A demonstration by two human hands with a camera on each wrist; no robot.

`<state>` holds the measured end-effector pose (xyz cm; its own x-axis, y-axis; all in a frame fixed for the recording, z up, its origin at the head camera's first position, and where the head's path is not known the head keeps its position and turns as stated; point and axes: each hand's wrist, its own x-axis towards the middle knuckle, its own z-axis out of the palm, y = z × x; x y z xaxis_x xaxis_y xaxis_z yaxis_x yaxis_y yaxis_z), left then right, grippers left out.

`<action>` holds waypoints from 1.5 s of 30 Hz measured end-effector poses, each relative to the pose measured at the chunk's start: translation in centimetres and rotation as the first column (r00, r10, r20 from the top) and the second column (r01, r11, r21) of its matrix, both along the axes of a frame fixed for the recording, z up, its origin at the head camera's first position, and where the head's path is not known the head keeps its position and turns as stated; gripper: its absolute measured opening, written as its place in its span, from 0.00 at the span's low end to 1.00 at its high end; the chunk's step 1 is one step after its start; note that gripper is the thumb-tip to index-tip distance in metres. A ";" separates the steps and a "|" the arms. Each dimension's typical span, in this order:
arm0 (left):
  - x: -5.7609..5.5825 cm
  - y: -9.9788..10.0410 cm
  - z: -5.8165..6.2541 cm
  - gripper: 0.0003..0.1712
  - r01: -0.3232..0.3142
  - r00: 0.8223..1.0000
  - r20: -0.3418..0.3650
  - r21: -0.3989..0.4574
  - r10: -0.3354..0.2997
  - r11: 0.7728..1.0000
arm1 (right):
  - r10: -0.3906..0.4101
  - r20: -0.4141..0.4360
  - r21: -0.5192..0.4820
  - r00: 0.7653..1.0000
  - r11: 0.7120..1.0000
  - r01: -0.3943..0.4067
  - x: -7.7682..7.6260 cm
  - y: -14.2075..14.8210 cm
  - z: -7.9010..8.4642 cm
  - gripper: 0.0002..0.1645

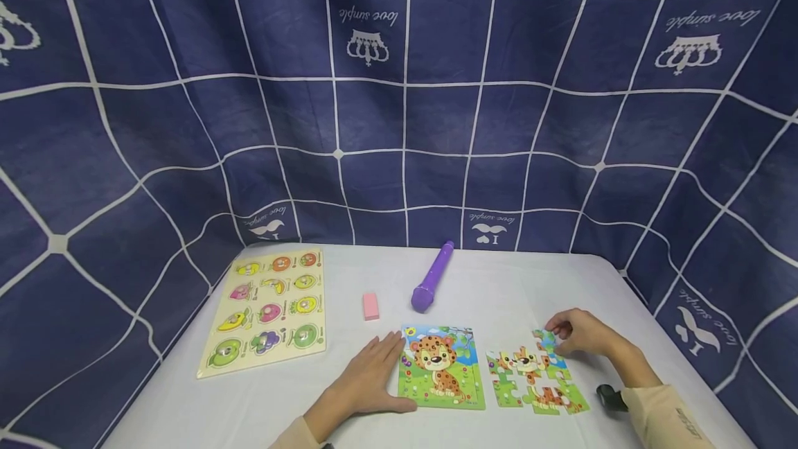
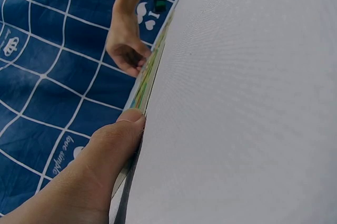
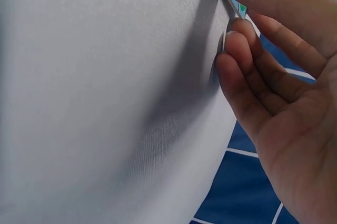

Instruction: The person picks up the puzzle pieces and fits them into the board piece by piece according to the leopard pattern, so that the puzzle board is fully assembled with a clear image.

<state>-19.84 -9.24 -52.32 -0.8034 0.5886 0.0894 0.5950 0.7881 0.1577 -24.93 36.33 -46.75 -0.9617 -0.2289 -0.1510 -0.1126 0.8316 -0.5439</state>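
A leopard picture board (image 1: 439,369) lies on the table in front of me. My left hand (image 1: 370,374) rests against its left edge with fingers straight and thumb spread at the lower corner; in the left wrist view the thumb (image 2: 113,145) touches the board's side. To the right lies a partly assembled leopard jigsaw (image 1: 548,383) with gaps between some of its pieces. At its upper right corner my right hand (image 1: 582,332) pinches a blue-green puzzle piece (image 1: 544,338) between thumb and fingers. Only a sliver of that piece (image 3: 242,9) shows in the right wrist view.
Behind the picture board lie a pink block (image 1: 370,306) and a purple toy microphone (image 1: 433,276). A wooden fruit peg board (image 1: 268,310) sits at the left of the white table (image 1: 499,296). A blue checked cloth (image 1: 436,116) hangs around the back and sides.
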 end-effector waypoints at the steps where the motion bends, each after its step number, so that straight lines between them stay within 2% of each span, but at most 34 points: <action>1: 0.0 0.0 0.0 0.70 0.000 1.000 0.001 0.001 0.000 1.000 | 0.000 0.003 0.000 1.000 1.000 0.000 0.0 0.0 0.0 0.24; 11: 0.1 0.0 0.4 0.70 -0.001 1.000 0.025 0.022 0.000 1.000 | -0.002 -0.018 -0.011 1.000 1.000 0.001 0.2 0.2 -0.2 0.26; 19: 0.1 -0.1 0.4 0.69 -0.006 0.999 0.036 0.024 0.005 1.000 | 0.023 -0.070 -0.107 0.997 0.994 -0.030 -0.1 0.5 0.3 0.26; 27: 0.2 -0.1 0.2 0.69 0.000 0.999 0.035 0.032 -0.001 0.999 | 0.000 -0.051 -0.094 0.999 0.996 -0.004 0.1 0.4 0.0 0.27; 34: 0.1 -0.1 0.3 0.69 0.001 1.000 0.028 0.033 -0.002 0.999 | 0.022 -0.076 -0.098 0.997 0.995 -0.029 0.1 0.4 -0.1 0.27; 41: 0.1 -0.1 0.2 0.69 -0.003 1.000 0.031 0.028 0.002 1.000 | 0.021 -0.094 -0.094 0.995 0.995 -0.030 0.5 -0.9 -0.1 0.28; 45: 0.1 -0.1 0.2 0.69 -0.002 1.000 0.030 0.027 0.001 1.000 | 0.049 -0.123 -0.086 0.991 0.995 -0.060 0.7 -2.1 -0.1 0.27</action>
<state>-19.70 -9.32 -52.14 -0.8071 0.5848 0.0813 0.5883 0.7845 0.1964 -24.26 34.24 -46.90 -0.9574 -0.2886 -0.0116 -0.2252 0.7711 -0.5955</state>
